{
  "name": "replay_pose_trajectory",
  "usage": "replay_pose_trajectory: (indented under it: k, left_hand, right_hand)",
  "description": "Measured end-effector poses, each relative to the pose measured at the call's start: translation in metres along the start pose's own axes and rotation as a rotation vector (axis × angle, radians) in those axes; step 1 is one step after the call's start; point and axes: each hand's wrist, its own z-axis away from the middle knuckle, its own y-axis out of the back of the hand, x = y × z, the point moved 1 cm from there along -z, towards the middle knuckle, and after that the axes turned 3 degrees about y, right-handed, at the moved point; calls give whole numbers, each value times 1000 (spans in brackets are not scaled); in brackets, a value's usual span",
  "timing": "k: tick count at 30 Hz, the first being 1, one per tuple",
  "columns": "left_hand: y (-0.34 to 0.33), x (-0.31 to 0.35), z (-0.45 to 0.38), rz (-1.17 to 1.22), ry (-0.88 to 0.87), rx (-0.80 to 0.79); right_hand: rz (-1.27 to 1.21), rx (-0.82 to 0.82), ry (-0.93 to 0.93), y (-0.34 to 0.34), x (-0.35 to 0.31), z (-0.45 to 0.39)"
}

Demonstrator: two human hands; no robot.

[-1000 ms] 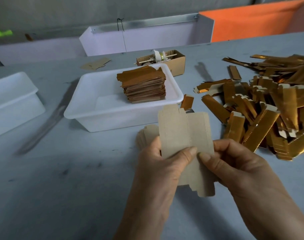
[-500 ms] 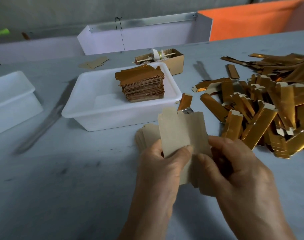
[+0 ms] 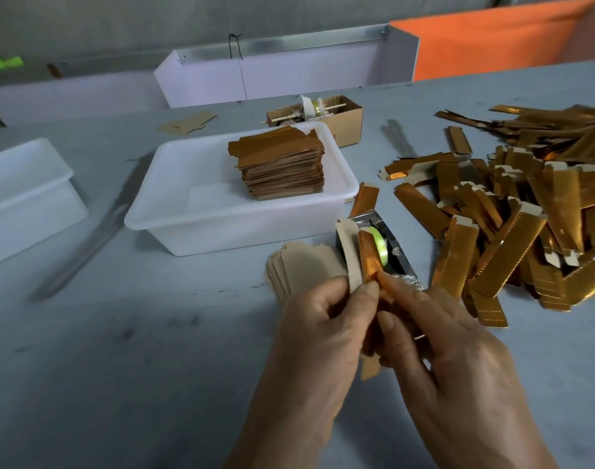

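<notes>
Gold foil is showing on the inner face of the card blank (image 3: 368,258), which is being folded along its length just above the table (image 3: 120,367), in front of the tape dispenser (image 3: 379,246). The left hand (image 3: 323,326) is pinching the blank's near edge with thumb and curled fingers, its plain beige side bowing outward, while the right hand (image 3: 458,353) is gripping the opposite flap and pressing it inward with thumb and forefinger. Judging by this, the folding step is under way and the two long sides are not yet closed into a flat sleeve. More unfolded blanks are lying in a beige stack (image 3: 302,269) just beside the left hand, and another stack (image 3: 282,164) is sitting in the white tub (image 3: 238,231) behind. Finished folded pieces are lying in a heap (image 3: 512,238) to the right. The next move is probably calling for the edges to be brought together squarely and creased firmly, perhaps fixed with tape, before the piece joins that heap.
</notes>
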Motion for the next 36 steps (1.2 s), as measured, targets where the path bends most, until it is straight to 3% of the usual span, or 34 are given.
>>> replay_pose_trajectory:
  k: [4, 10, 14, 21, 23, 27, 30, 33, 36]
  left_hand:
    - [3, -1, 3, -84, 20, -26]
    - [1, 3, 8, -146, 88, -172]
    - [1, -3, 6, -130, 138, -62]
    - [-6, -11, 9, -77, -12, 185]
    - [-11, -11, 12, -230, -124, 270]
    - [-26, -1, 20, -918, -469, 368]
    - [-34, -2, 20, -1159, -410, 377]
    - [-36, -5, 3, -1239, -228, 181]
    - [-43, -9, 12, -1233, -290, 272]
  right_hand:
    - [-306, -56, -379, 8, 1, -7]
    - [-874, -205, -619, 13, 14, -21]
    - [-876, -174, -614, 11, 15, -21]
    - [-848, -110, -607, 14, 15, -20]
    - [-858, -87, -623, 13, 16, -20]
    - [-848, -42, -641, 8, 13, -20]
    - [-829, -26, -640, 10, 10, -21]
    - [-824, -18, -648, 14, 8, -20]
    - [-748, -26, -659, 14, 11, -18]
